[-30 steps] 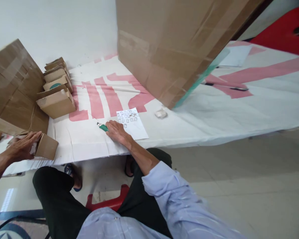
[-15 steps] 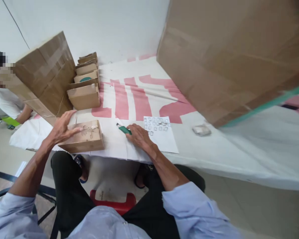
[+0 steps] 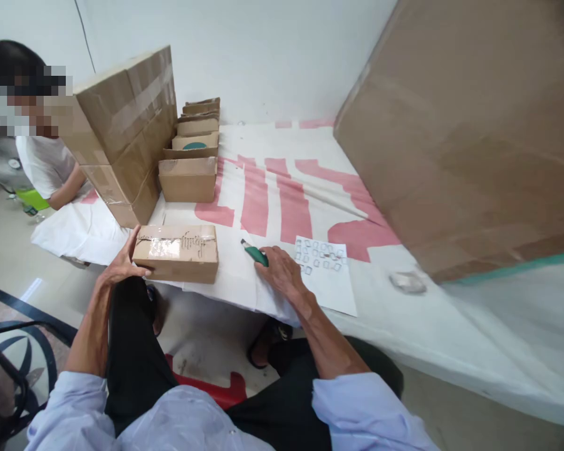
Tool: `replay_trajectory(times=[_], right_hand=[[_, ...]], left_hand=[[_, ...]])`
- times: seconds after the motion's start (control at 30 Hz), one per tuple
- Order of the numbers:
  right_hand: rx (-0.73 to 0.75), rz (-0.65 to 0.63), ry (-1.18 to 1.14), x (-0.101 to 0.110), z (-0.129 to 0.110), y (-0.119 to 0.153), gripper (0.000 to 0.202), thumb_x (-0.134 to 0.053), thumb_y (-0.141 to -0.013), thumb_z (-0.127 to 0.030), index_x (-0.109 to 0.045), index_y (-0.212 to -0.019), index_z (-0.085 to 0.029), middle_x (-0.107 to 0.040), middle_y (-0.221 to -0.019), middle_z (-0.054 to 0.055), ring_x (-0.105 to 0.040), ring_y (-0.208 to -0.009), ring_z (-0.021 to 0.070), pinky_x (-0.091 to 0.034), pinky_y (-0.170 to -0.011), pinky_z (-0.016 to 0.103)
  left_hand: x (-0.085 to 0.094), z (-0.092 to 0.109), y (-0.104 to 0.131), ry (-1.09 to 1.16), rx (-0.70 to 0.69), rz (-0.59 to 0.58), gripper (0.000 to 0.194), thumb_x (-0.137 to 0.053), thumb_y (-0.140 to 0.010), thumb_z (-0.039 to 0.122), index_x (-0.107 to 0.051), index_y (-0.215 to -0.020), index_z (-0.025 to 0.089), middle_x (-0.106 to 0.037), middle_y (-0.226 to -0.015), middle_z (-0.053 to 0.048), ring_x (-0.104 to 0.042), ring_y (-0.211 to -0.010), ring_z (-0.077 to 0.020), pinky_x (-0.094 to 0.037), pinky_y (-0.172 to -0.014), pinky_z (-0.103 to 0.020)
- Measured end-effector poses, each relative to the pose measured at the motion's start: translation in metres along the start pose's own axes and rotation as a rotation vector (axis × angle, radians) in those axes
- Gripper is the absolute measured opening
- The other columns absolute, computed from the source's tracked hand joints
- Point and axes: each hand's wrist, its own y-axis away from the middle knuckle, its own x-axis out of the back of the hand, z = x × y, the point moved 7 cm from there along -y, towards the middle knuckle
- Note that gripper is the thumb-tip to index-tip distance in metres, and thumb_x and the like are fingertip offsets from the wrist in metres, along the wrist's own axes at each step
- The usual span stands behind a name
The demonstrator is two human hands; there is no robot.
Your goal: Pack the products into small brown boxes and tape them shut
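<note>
A taped cardboard box [image 3: 176,254] with handwriting on top lies at the table's front edge. My left hand [image 3: 126,260] grips its left end, thumb along the front and fingers at the back corner. In my right hand [image 3: 284,270] is a green box cutter [image 3: 255,253], its dark tip pointing left and away from me. That hand rests on the cloth to the right of the box. Just beyond my right wrist lies a white sheet of paper [image 3: 331,285] with rows of small drawn squares.
Stacked cartons [image 3: 131,125] and a row of small open boxes [image 3: 188,180] stand at the left. A large carton [image 3: 474,125] looms on the right, with a small clear packet [image 3: 408,282] near it. Another person [image 3: 51,156] sits beyond the stack.
My left hand has gone from above the box to its left end. The box now sits squarer to the table edge. My right hand keeps the cutter; the whole view has shifted.
</note>
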Motion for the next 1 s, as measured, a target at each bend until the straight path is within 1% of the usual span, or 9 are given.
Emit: replay_trajectory(times=[0.13, 0.23, 0.33, 0.4, 0.47, 0.63, 0.77, 0.9, 1.0], right_hand=[[0.007, 0.037, -0.084, 0.004, 0.0, -0.001, 0.03, -0.061, -0.09, -0.03, -0.07, -0.116, -0.019, -0.072, -0.111, 0.014, -0.067, -0.105, 0.0328, -0.056, -0.089, 0.045], [-0.027, 0.183, -0.297, 0.031, -0.013, -0.003, 0.034, -0.056, -0.096, -0.041, -0.07, -0.116, -0.018, -0.071, -0.112, 0.016, -0.069, -0.099, 0.0312, -0.059, -0.083, 0.046], [0.11, 0.271, -0.465, 0.063, -0.053, -0.001, 0.041, -0.053, -0.101, -0.047, -0.069, -0.128, -0.02, -0.069, -0.13, 0.017, -0.068, -0.119, 0.0311, -0.06, -0.095, 0.048], [0.238, 0.217, -0.465, 0.072, -0.083, 0.004, 0.041, -0.057, -0.101, -0.047, -0.07, -0.132, -0.024, -0.067, -0.14, 0.015, -0.062, -0.132, 0.0308, -0.053, -0.111, 0.052], [0.264, 0.164, -0.45, 0.072, -0.096, 0.008, 0.04, -0.056, -0.101, -0.047, -0.073, -0.129, -0.025, -0.067, -0.142, 0.014, -0.06, -0.136, 0.0309, -0.047, -0.119, 0.055], [0.167, 0.189, -0.552, 0.071, -0.078, 0.014, 0.042, -0.05, -0.102, -0.047, -0.077, -0.122, -0.024, -0.07, -0.139, 0.013, -0.062, -0.135, 0.03, -0.046, -0.121, 0.056], [0.13, 0.215, -0.585, 0.07, -0.065, 0.015, 0.042, -0.05, -0.1, -0.048, -0.077, -0.119, -0.023, -0.071, -0.138, 0.013, -0.063, -0.135, 0.0301, -0.047, -0.12, 0.054], [0.084, 0.214, -0.561, 0.075, -0.065, 0.013, 0.044, -0.048, -0.099, -0.051, -0.077, -0.117, -0.023, -0.072, -0.136, 0.014, -0.065, -0.131, 0.0313, -0.049, -0.116, 0.055], [0.063, 0.368, -0.509, 0.109, -0.082, 0.019, 0.041, -0.049, -0.1, -0.048, -0.077, -0.114, -0.022, -0.074, -0.123, 0.014, -0.068, -0.121, 0.0323, -0.052, -0.11, 0.056]], left_hand=[[-0.01, -0.012, 0.0, 0.073, -0.031, 0.038, 0.158, -0.098, -0.051, 0.063, -0.01, -0.174, 0.018, -0.025, -0.178, -0.024, -0.03, -0.164, -0.0446, -0.03, -0.133, -0.054], [-0.028, -0.016, 0.003, 0.104, -0.089, 0.085, 0.155, -0.098, -0.05, 0.065, -0.013, -0.174, 0.023, -0.028, -0.177, -0.024, -0.033, -0.162, -0.0457, -0.037, -0.128, -0.059], [-0.055, -0.014, 0.008, 0.075, -0.137, 0.111, 0.153, -0.098, -0.052, 0.067, -0.015, -0.173, 0.025, -0.034, -0.173, -0.026, -0.036, -0.159, -0.0465, -0.041, -0.123, -0.063], [-0.069, -0.008, 0.014, 0.055, -0.186, 0.142, 0.151, -0.099, -0.053, 0.067, -0.016, -0.173, 0.025, -0.035, -0.171, -0.026, -0.038, -0.158, -0.0464, -0.039, -0.124, -0.064], [-0.08, 0.0, 0.019, 0.043, -0.254, 0.147, 0.151, -0.099, -0.055, 0.067, -0.016, -0.173, 0.025, -0.033, -0.173, -0.026, -0.036, -0.16, -0.0462, -0.033, -0.128, -0.065], [-0.1, -0.003, 0.025, 0.011, -0.324, 0.077, 0.146, -0.1, -0.057, 0.061, -0.017, -0.173, 0.026, -0.03, -0.175, -0.025, -0.027, -0.164, -0.0472, -0.021, -0.133, -0.068], [-0.112, -0.013, 0.021, 0.039, -0.296, 0.107, 0.143, -0.101, -0.055, 0.052, -0.023, -0.171, 0.026, -0.035, -0.171, -0.024, -0.033, -0.16, -0.0485, -0.029, -0.129, -0.069], [-0.112, 0.007, 0.025, 0.01, -0.394, 0.167, 0.132, -0.097, -0.059, 0.043, -0.025, -0.169, 0.027, -0.039, -0.166, -0.021, -0.042, -0.153, -0.0439, -0.04, -0.124, -0.064], [-0.102, 0.034, 0.033, -0.099, -0.472, 0.193, 0.128, -0.096, -0.06, 0.04, -0.027, -0.168, 0.026, -0.042, -0.164, -0.02, -0.041, -0.152, -0.045, -0.036, -0.126, -0.066]])
